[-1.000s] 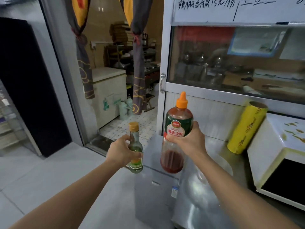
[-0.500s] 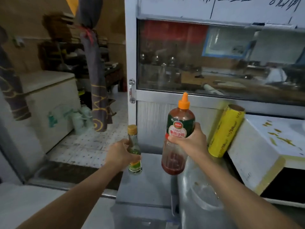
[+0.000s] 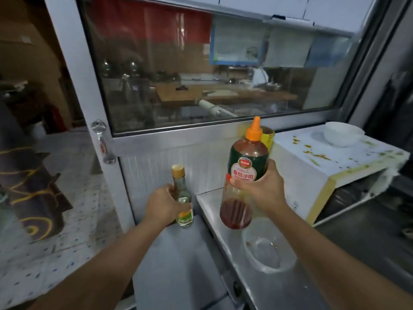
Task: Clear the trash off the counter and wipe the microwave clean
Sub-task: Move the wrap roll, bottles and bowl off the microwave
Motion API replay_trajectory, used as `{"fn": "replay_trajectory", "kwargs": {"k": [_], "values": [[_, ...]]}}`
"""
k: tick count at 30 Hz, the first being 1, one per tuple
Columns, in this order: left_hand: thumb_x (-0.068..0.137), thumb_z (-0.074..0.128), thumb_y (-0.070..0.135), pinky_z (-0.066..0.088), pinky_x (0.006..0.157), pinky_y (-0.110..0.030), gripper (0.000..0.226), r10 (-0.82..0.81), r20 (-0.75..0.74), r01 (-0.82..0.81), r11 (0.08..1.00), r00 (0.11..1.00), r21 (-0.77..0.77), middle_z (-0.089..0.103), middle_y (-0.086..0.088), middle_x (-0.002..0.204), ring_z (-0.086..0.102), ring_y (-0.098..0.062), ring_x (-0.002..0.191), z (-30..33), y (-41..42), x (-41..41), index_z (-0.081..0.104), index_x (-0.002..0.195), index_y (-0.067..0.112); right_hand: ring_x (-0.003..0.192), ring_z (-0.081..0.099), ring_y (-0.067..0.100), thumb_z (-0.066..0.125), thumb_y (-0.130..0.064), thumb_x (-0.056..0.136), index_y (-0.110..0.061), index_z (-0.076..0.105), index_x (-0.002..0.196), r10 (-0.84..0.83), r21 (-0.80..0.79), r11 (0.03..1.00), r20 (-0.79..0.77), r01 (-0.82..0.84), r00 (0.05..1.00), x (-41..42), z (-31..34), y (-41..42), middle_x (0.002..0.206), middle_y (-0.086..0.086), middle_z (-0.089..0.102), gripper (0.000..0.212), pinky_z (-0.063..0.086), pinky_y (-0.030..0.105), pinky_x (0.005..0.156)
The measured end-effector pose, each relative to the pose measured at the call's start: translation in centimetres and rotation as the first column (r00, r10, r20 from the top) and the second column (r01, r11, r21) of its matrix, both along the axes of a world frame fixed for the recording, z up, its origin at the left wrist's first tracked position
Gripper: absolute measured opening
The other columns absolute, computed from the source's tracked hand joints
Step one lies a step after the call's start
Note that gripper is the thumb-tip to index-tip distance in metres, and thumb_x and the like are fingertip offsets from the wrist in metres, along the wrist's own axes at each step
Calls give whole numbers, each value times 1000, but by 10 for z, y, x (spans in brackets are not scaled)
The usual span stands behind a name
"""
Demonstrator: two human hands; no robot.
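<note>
My right hand (image 3: 262,189) grips a large ketchup bottle (image 3: 245,166) with an orange cap and a little red sauce at its bottom, held upright above the steel counter (image 3: 263,285). My left hand (image 3: 164,205) grips a small clear glass bottle (image 3: 181,193) with a yellow cap, its base at the lower grey cabinet top (image 3: 178,260). The white microwave (image 3: 317,173) stands to the right, its top spotted with yellow-green stains. A clear plastic container (image 3: 267,251) with sauce traces lies on the counter below the ketchup bottle.
A white bowl (image 3: 343,136) sits on the microwave's top. A yellow cling-film roll (image 3: 269,137) leans behind the ketchup bottle. A glass window in a metal frame (image 3: 107,144) rises behind the counter. At left hangs a dark curtain (image 3: 26,189) over a tiled floor.
The view has swung right and closer to the counter. Both hands still hold their bottles; the small bottle has come down to the lower cabinet top and the white bowl is now visible.
</note>
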State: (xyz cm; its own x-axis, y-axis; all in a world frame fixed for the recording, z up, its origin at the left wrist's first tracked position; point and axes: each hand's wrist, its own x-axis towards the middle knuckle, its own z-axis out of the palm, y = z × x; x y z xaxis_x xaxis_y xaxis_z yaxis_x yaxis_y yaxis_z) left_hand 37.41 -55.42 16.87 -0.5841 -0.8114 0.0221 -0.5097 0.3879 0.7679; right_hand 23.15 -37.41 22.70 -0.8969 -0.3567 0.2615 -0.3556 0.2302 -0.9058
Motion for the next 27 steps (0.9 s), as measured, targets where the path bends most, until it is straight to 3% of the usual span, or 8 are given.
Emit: {"fn": "replay_trajectory", "kwargs": {"k": [3,5,7,10,16,21,27], "values": [[54,87,34,45,61,-25,45,-69,-9,69,998,998,8,64,8,82,59,-10,72,-5,-10,-34,57,86,26,88,65,14,91,-32,47,-24,48,113,-48,12,999,-4,48,999,-22,-2,0,104,-4,65,79,58,33,72],[53,87,34,42,57,-21,43,-112,-14,113,993,994,32,63,13,77,60,-6,70,-9,-15,-56,57,84,27,86,64,10,91,-33,48,-25,47,110,-69,15,997,-14,69,998,-42,-4,1,104,-5,63,77,53,22,65],[54,87,33,52,67,-29,44,-138,-17,139,988,990,69,66,11,80,64,-12,77,-14,-20,-79,58,86,27,84,62,7,90,-34,48,-26,46,110,-92,6,996,-16,92,996,-62,-8,1,104,-6,63,76,46,14,60],[57,86,31,55,81,-39,50,-172,12,170,983,985,69,68,1,90,65,-19,85,-20,-30,-122,59,97,21,88,63,9,90,-32,49,-26,47,114,-129,-31,991,9,129,992,-98,-18,-2,106,-6,64,78,46,13,62],[57,85,32,46,65,-25,52,-199,33,196,978,979,77,60,9,83,59,-10,75,-34,-44,-201,51,95,26,85,63,9,91,-32,46,-28,47,109,-187,-17,982,40,188,982,-161,-39,-14,99,-9,62,77,44,13,61],[56,86,33,46,72,-26,56,-182,41,179,982,983,68,63,6,92,60,-14,81,-54,-52,-252,58,103,22,84,63,-2,91,-31,45,-31,46,108,-193,-29,980,66,195,979,-190,-60,-16,94,-17,62,77,47,12,61],[58,86,31,51,81,-32,62,-176,25,172,980,984,103,68,-5,106,64,-22,95,-87,-50,-298,60,111,13,91,65,8,90,-31,49,-25,50,116,-220,-5,975,60,220,974,-202,-82,-13,105,-7,65,79,48,14,66]]}}
